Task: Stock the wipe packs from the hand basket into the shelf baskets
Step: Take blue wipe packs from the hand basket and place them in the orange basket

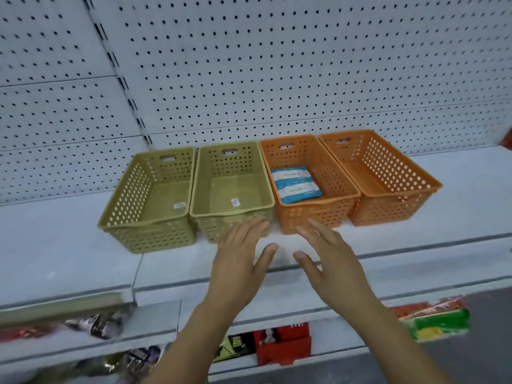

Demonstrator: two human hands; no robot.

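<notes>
Four perforated baskets stand in a row on the white shelf [55,245]. The two on the left are olive, the far-left olive basket [130,217] and the second olive basket [221,212], and both hold only a small sticker. The left orange basket [313,214] holds blue-and-white wipe packs [295,184], stacked flat. Nothing lies in the right orange basket [388,198]. My left hand [239,261] hovers open in front of the second olive basket. My right hand [329,261] hovers open in front of the left orange basket. Neither holds anything. The hand basket is out of view.
A white pegboard wall [277,65] rises behind the baskets. Lower shelves hold packaged goods: dark packets [97,325] at the left, a red box [282,345] in the middle, red and green packs [435,320] at the right.
</notes>
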